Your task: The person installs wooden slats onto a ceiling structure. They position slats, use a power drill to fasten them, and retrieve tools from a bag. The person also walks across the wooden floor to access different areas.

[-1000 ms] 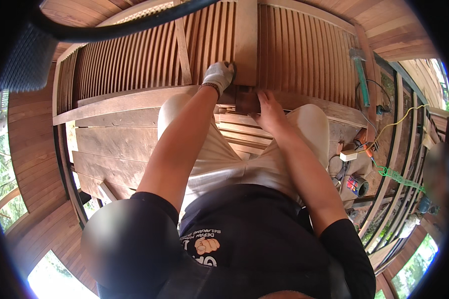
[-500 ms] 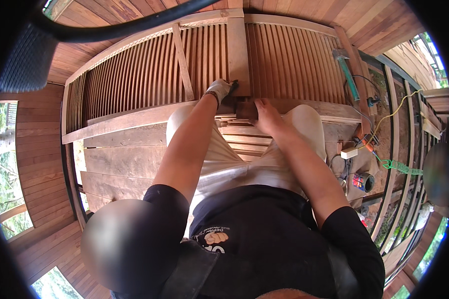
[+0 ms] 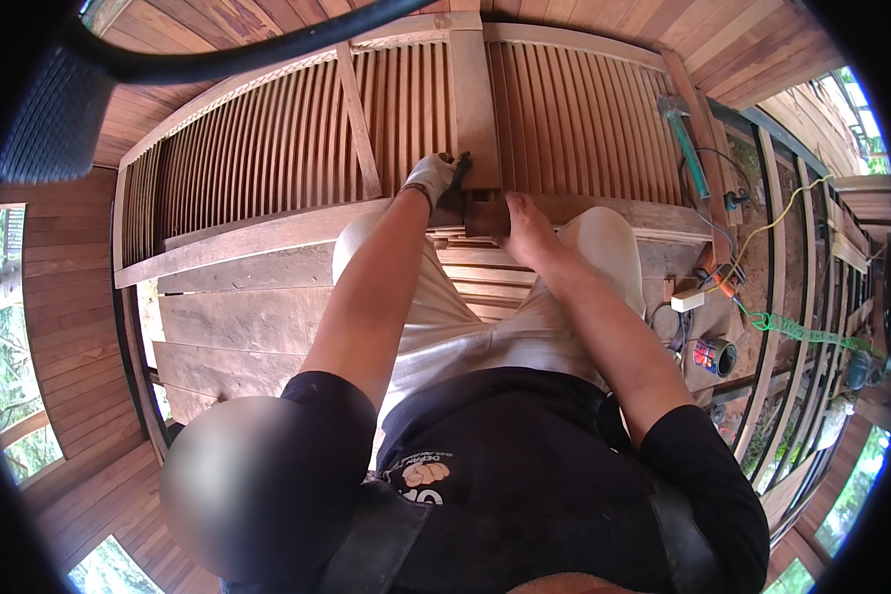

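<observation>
A long louvred wooden panel with many slats lies in front of me, a wide upright board crossing its middle. My left hand, in a pale work glove, is closed at the lower end of that board. A small dark object shows at its fingertips; its kind cannot be made out. Just to the right, my bare right hand grips a short dark wooden block at the panel's near rail, its fingers partly hidden.
Several thin wood strips lie between my legs, over floor planks. A hammer with a green handle rests on the panel's right end. To the right are a yellow cord, a green coiled cord and a tin can.
Both hands stay at the middle board with only slight shifts. The view has moved a little; a blurred shape at the far right edge has gone.
</observation>
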The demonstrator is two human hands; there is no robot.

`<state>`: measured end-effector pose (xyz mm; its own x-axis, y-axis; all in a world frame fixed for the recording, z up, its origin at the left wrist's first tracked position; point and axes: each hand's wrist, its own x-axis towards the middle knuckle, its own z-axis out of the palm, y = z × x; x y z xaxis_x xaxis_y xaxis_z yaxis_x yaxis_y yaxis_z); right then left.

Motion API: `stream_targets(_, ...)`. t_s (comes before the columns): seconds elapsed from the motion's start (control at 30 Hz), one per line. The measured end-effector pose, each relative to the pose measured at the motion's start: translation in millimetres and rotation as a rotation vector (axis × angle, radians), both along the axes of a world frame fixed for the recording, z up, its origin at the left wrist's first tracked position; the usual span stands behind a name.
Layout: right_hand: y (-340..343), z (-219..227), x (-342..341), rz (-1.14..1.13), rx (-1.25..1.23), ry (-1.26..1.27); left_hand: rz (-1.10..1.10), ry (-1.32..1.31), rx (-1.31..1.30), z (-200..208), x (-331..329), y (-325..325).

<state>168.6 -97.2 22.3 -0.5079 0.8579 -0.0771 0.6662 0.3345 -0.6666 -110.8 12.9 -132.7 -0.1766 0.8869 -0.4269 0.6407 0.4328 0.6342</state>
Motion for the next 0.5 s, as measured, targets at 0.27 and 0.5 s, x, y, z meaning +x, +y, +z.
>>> stream_targets(0.27, 5, -28, 46, -0.106, -0.023, -0.098, -0.072, 0.001, -0.037, 44, 83, -4)
stream_targets(0.5, 6, -26, 43, -0.102, -0.016, -0.062, 0.020, -0.173, -0.015, -34, 59, 14)
